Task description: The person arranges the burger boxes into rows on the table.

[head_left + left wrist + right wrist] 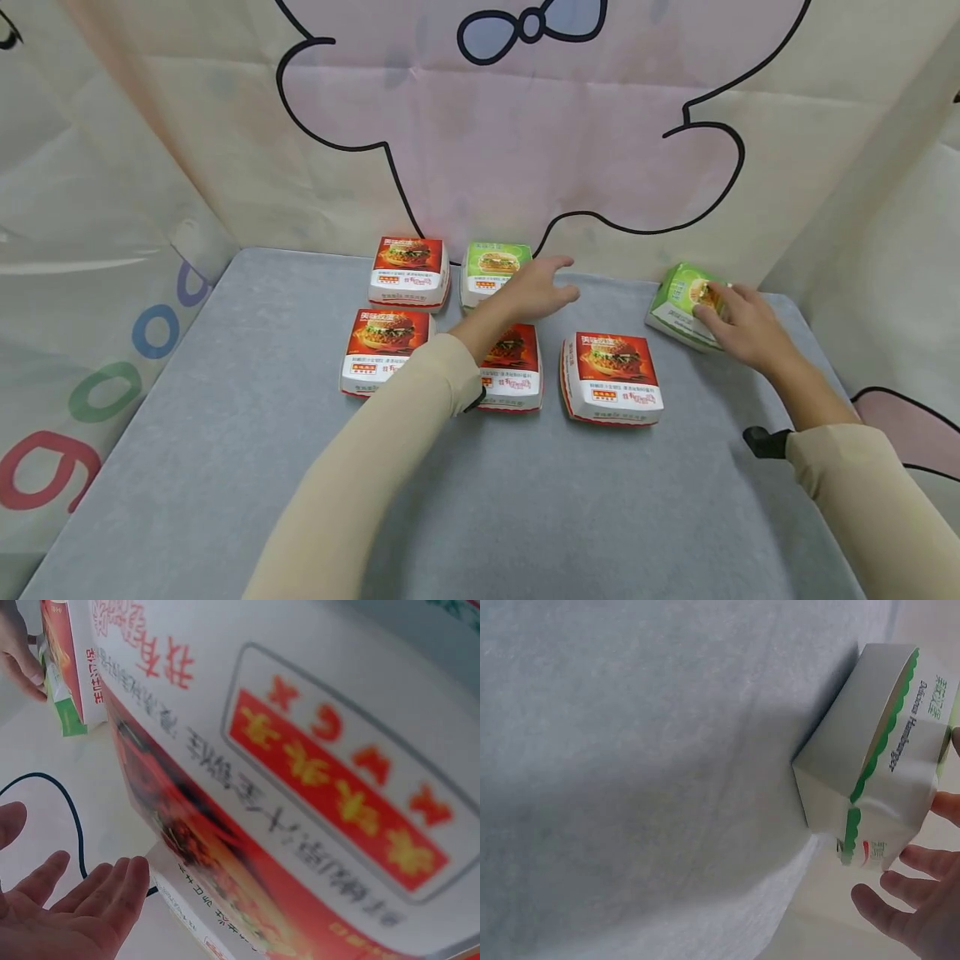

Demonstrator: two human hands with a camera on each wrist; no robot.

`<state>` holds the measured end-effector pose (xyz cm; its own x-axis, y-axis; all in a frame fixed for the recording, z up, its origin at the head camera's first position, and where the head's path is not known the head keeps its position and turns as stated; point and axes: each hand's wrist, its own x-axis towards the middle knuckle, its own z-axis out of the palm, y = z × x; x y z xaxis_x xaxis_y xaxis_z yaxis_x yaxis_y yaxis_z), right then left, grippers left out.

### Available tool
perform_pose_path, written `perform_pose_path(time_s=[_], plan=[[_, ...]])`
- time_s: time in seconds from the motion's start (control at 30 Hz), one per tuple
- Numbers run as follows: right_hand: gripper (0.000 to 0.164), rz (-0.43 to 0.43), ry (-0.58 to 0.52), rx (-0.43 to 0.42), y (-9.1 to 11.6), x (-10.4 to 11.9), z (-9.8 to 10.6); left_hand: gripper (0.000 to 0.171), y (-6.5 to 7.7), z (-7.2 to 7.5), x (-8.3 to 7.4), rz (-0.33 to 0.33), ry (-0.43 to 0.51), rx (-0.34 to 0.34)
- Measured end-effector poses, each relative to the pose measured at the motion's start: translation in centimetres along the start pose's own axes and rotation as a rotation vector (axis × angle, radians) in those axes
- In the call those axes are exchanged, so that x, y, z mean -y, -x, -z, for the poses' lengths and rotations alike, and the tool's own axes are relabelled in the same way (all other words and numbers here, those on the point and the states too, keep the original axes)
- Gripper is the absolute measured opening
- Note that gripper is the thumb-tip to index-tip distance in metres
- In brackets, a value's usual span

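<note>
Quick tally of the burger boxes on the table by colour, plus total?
Red burger boxes: 4 — back left, front left, the middle one partly hidden under the left forearm, front right.
Green burger boxes: 2 — back row, and the tilted one under the right hand at.
Total: 6

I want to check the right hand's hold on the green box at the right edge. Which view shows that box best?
The head view: the whole green box shows tilted on the grey table, the right hand on its top. The right wrist view gives a close look at its side and underside with fingertips beside it. The left wrist view shows only a far-off green sliver.
</note>
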<state>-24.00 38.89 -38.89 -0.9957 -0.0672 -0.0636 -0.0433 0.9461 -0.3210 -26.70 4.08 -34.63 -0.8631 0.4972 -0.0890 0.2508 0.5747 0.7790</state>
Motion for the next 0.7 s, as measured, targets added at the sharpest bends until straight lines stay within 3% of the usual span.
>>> perform_pose_path(time_s=[0.7], plan=[[0.069,0.090,0.090,0.004,-0.5,4.0,-0.4,0.059,-0.8,-1.0,-0.6,0.003,-0.114,0.119]])
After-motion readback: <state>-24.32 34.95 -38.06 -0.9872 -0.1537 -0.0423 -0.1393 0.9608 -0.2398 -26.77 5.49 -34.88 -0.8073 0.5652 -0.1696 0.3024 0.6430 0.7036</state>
